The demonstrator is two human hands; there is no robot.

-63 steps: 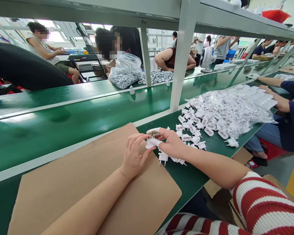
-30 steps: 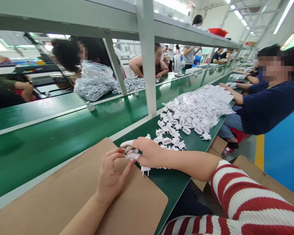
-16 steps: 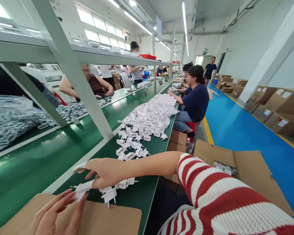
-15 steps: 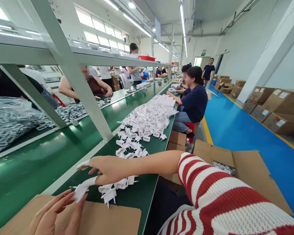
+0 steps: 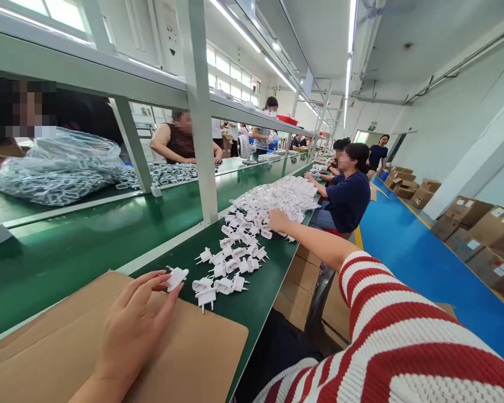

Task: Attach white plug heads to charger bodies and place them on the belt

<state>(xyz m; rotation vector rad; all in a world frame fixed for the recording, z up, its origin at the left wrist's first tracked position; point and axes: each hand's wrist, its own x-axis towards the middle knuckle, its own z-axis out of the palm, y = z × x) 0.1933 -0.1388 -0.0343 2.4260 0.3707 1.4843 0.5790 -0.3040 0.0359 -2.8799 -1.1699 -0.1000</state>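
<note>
My left hand (image 5: 140, 319) pinches a white two-pin plug piece (image 5: 176, 278) between thumb and fingers, just above the cardboard sheet (image 5: 193, 347). My right arm stretches forward, and my right hand (image 5: 279, 220) is at the near edge of a heap of white plug pieces (image 5: 273, 198). Its fingers are hidden among them, so whether they grip anything does not show. Between the two hands, more loose plug pieces (image 5: 224, 266) lie scattered on the green worktop (image 5: 269, 291), several with their pins showing.
Left of a grey post (image 5: 204, 123) runs a green belt (image 5: 84, 229). Across it lies a clear bag of grey parts (image 5: 63, 168). A co-worker in dark blue (image 5: 346, 193) sits farther along the bench. Open cartons (image 5: 298, 285) stand beside my legs.
My right hand has left the plug piece at my left hand and reached forward to the heap. My left hand still holds the piece. The view has swung left.
</note>
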